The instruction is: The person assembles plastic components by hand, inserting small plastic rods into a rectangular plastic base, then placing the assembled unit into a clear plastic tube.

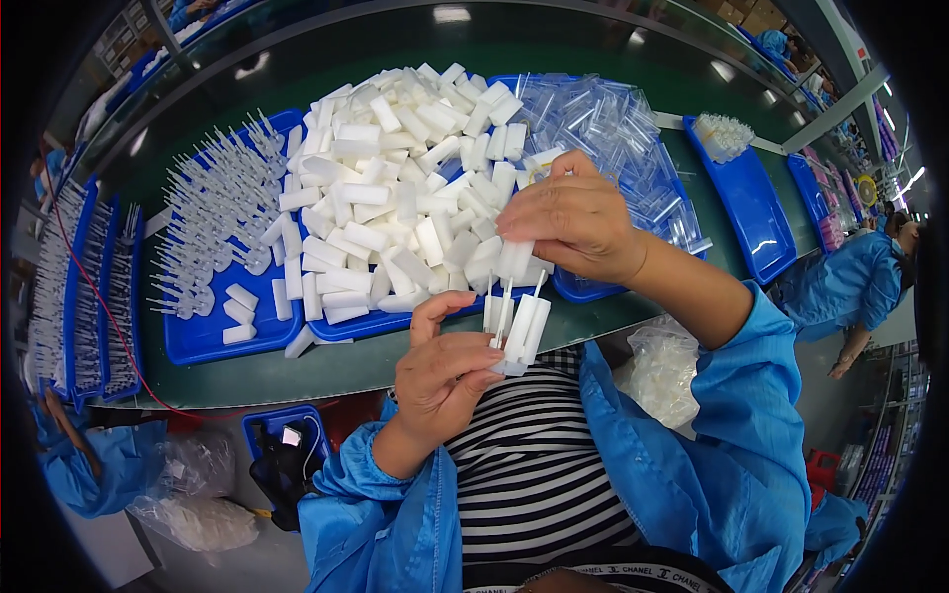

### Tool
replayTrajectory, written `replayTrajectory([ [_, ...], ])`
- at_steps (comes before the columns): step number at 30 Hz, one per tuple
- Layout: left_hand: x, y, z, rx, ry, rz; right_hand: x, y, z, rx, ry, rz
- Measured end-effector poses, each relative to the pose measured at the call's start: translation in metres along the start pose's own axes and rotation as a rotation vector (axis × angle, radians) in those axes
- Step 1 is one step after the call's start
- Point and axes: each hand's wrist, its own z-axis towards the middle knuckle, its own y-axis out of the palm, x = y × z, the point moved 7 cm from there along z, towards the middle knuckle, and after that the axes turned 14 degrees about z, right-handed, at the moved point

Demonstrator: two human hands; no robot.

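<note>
My left hand (pixel 435 371) grips the bases of several thin-stemmed white plastic pieces in a bunch (pixel 502 314). Upright white blocks (pixel 528 328) sit on part of the bunch, while other stems stand bare. Just above the stems, my right hand (pixel 573 219) pinches another white block (pixel 515 260) between thumb and fingers. Whether that block touches a stem tip, I cannot tell. Beyond both hands lies a large heap of loose white blocks (pixel 371 195), spilling over its blue tray (pixel 381 323).
A blue tray (pixel 203 341) of stemmed pieces (pixel 213 203) stands left of the heap. Clear plastic tubes (pixel 603 128) fill another tray to the right. Farther right, a long blue tray (pixel 756 222) carries small clear parts (pixel 723 135). A red cord (pixel 109 321) crosses the left side. Co-workers in blue sit nearby.
</note>
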Motion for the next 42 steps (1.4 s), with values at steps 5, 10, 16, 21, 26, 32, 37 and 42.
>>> replayTrajectory([
  [5,-0.002,0.002,0.0,-0.017,-0.041,0.025,-0.007,0.0,-0.004,-0.032,0.033,0.032],
  [10,-0.004,0.001,-0.002,-0.028,-0.041,0.027,-0.005,-0.001,-0.009,-0.052,0.276,0.333],
  [16,0.002,0.004,0.003,-0.089,0.026,0.054,0.004,-0.006,-0.017,-0.096,0.418,0.642],
  [21,0.006,0.006,0.002,-0.12,0.058,0.06,-0.004,-0.012,-0.015,-0.105,0.476,0.59],
  [26,0.012,0.009,0.001,-0.145,0.113,0.08,-0.007,-0.01,-0.016,-0.141,0.556,0.617],
  [32,0.01,0.01,0.0,-0.156,0.112,0.081,-0.006,0.0,-0.019,-0.137,0.515,0.686],
  [37,-0.001,0.007,-0.005,-0.011,-0.01,-0.028,-0.011,0.006,-0.019,-0.103,0.444,0.733],
  [42,-0.004,0.004,-0.006,-0.025,-0.01,-0.005,-0.016,0.011,-0.021,-0.115,0.487,0.72],
])
